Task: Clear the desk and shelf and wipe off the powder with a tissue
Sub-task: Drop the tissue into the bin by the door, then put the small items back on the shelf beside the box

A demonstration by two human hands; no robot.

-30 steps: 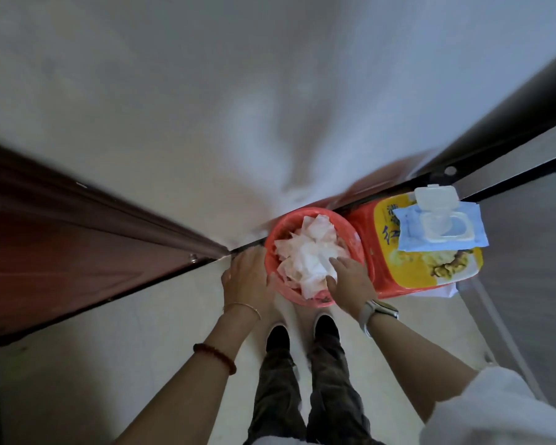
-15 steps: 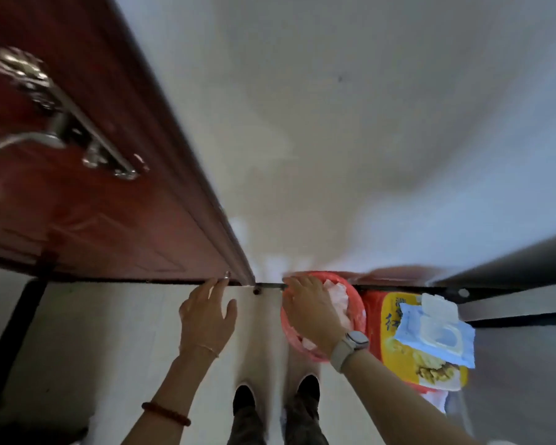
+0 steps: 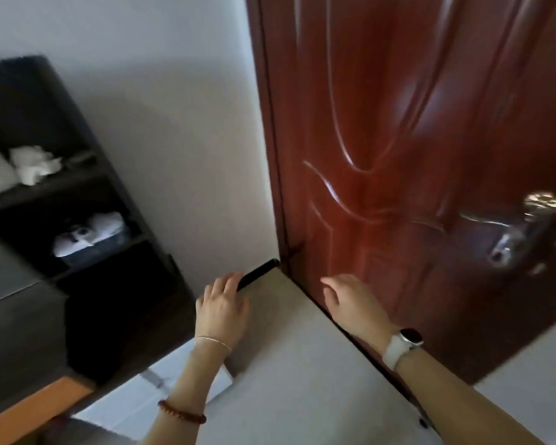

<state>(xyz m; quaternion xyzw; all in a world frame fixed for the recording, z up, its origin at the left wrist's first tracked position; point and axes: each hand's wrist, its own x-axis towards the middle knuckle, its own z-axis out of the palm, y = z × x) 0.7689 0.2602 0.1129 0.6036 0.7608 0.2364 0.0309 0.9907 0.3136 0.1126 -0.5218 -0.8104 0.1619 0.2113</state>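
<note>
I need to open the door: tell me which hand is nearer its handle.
Right. The right hand hovers open in front of the red door, below and to the left of the handle. The left hand is farther left, beyond the door's edge, near the wall.

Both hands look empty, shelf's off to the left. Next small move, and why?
Probably reach the left hand toward the crumpled tissue on the dark shelf. Both it and the right hand hang open, holding nothing, over the floor by the red door, and that tissue is the nearest loose item left to clear.
</note>
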